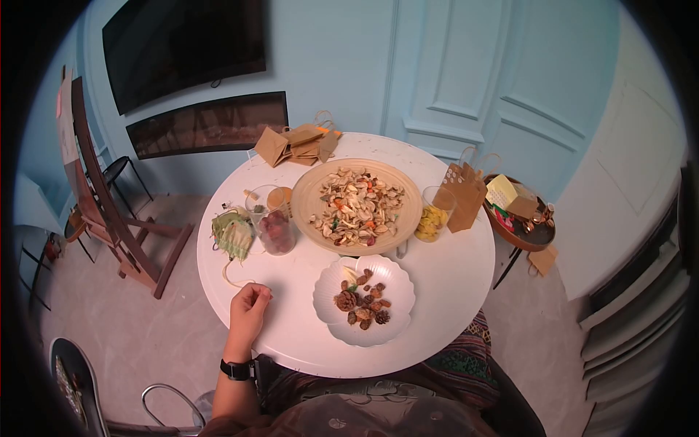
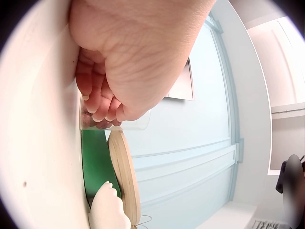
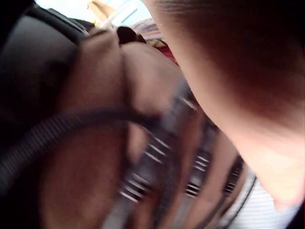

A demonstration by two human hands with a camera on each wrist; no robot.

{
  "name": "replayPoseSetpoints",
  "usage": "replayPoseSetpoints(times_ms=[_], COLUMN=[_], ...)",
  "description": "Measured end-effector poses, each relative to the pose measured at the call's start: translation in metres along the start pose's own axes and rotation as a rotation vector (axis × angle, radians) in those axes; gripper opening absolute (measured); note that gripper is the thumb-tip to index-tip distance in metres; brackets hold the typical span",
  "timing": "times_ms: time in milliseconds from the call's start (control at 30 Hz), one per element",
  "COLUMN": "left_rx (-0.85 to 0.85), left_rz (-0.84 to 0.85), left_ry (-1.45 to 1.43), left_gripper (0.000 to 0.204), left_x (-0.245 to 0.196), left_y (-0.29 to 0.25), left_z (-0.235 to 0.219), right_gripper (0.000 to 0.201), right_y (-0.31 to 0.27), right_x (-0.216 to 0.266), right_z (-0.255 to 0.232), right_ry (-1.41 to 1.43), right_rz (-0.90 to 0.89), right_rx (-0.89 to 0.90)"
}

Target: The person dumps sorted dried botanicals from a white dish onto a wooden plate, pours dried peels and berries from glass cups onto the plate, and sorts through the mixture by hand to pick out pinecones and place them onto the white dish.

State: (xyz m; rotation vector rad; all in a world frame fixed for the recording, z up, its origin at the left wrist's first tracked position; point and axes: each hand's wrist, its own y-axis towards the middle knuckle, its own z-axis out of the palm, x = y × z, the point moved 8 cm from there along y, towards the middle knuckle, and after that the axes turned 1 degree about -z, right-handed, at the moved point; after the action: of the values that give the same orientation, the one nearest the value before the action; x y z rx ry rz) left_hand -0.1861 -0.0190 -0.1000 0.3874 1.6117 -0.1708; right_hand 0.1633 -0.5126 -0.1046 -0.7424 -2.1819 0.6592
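My left hand (image 1: 250, 309) rests at the near left of the white table, its fingers (image 2: 99, 107) loosely curled and holding nothing visible. A pale cord (image 1: 231, 278) runs from a small green mesh pouch (image 1: 234, 234) to just beyond this hand. Past the fingers stands a clear cup of dark red pieces (image 1: 276, 233). To the hand's right sits a scalloped white plate (image 1: 328, 317) with pinecones (image 1: 346, 300) and small brown pods. My right hand (image 3: 248, 90) shows only partly, beside dark buckled straps (image 3: 155, 152) on brown clothing; its fingers are hidden.
A wide round wooden tray (image 1: 306, 193) of dried petals and slices (image 1: 362, 200) fills the table's middle. Beside it stands a cup of yellow pieces (image 1: 431, 222). Paper bags (image 1: 466, 195) lie at the right and back. A small side table (image 1: 535, 237) stands at right, an easel (image 1: 102, 175) at left.
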Motion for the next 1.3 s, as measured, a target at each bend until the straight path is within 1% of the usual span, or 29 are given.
replayPoseSetpoints(times_ms=[200,233,267,300,333,400,467,533,567,633,667,900,967,1100,1167,1300], left_rx=[0.016,0.016,0.030,0.027,0.028,0.045,0.039,0.044,0.029,0.035,0.032,0.022,0.026,0.026,0.031,0.035], left_rz=[0.015,0.011,0.010,0.027,0.041,0.018,0.010,0.007,0.012,0.014,0.018,0.024,0.007,0.021,0.023,0.023], left_ry=[-0.026,-0.045,-0.044,-0.045,-0.046,-0.044,-0.055,-0.025,0.001,0.006,0.005,0.022,-0.020,-0.010,-0.014,-0.011], left_gripper=[0.014,0.014,0.014,0.015,0.015,0.015,0.016,0.016,0.016,0.016,0.016,0.014,0.013,0.013,0.012,0.012], left_x=[0.003,0.005,0.005,0.003,0.001,0.001,0.001,-0.003,-0.004,-0.003,-0.003,-0.007,-0.004,-0.005,-0.005,-0.003], left_y=[0.000,0.001,0.002,0.002,0.001,0.000,0.000,-0.001,-0.001,-0.001,0.000,-0.002,-0.001,-0.001,-0.001,-0.001], left_z=[0.000,-0.001,0.000,0.000,0.001,0.002,0.002,0.004,0.003,0.003,0.002,0.004,0.003,0.003,0.003,0.002], right_gripper=[0.037,0.037,0.037,0.021,0.021,0.033,0.049,0.057,0.057,0.061,0.063,0.065,0.068,0.070,0.070,0.071], right_y=[-0.018,-0.025,-0.018,0.001,0.016,0.040,0.072,0.085,0.091,0.097,0.101,0.102,0.102,0.103,0.102,0.100], right_x=[-0.011,-0.006,-0.008,-0.007,-0.009,0.007,0.026,0.054,0.061,0.080,0.083,0.086,0.082,0.080,0.083,0.084], right_z=[0.012,0.014,0.006,-0.023,-0.047,-0.067,-0.069,-0.074,-0.074,-0.079,-0.080,-0.081,-0.083,-0.084,-0.086,-0.086], right_ry=[0.054,0.064,0.075,0.339,0.605,1.189,1.556,1.759,1.768,1.843,1.826,1.794,1.785,1.791,1.799,1.815], right_rz=[0.034,0.042,0.050,0.010,-0.027,-0.167,-0.402,-0.568,-0.565,-0.700,-0.725,-0.774,-0.696,-0.732,-0.776,-0.762], right_rx=[-0.003,-0.004,-0.008,-0.106,-0.207,-0.374,-0.227,-0.125,-0.132,-0.025,-0.018,0.026,-0.085,-0.080,-0.045,-0.035])
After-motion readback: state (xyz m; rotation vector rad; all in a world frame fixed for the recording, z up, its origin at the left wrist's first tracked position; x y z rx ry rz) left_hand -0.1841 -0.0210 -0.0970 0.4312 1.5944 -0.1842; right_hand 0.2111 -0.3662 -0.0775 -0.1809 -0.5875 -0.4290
